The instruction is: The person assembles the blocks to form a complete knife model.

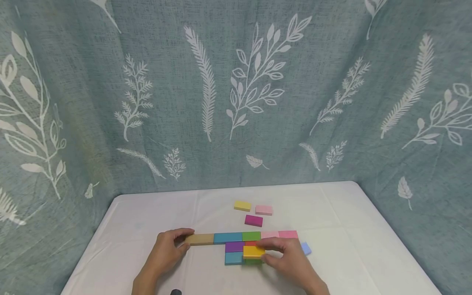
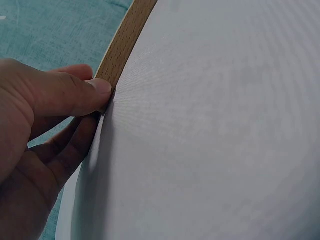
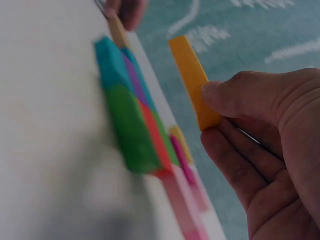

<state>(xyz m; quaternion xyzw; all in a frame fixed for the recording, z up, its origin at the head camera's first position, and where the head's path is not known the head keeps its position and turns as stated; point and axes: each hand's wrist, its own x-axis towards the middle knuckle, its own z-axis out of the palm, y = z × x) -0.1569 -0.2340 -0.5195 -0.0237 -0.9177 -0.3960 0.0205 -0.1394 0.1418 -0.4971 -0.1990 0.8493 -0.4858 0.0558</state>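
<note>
The right hand (image 1: 285, 256) pinches a smooth orange-yellow rectangular block (image 1: 253, 252), raised above the near-row green rectangular block (image 3: 131, 135). It looks light, stiff, sturdy, perhaps slippery; its end suits thumb and fingers. Leftward beyond the green one, the left hand (image 1: 166, 250) grips a tan wooden block (image 1: 202, 239).

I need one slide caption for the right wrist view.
Right hand pinching a yellow-orange rectangular block, apart from a green rectangular block.

Looks evenly lit from head view, dimmer from wrist views; from right wrist, blurs nearest green rectangular block (image 3: 129, 129) toward eight o'clock.
</note>
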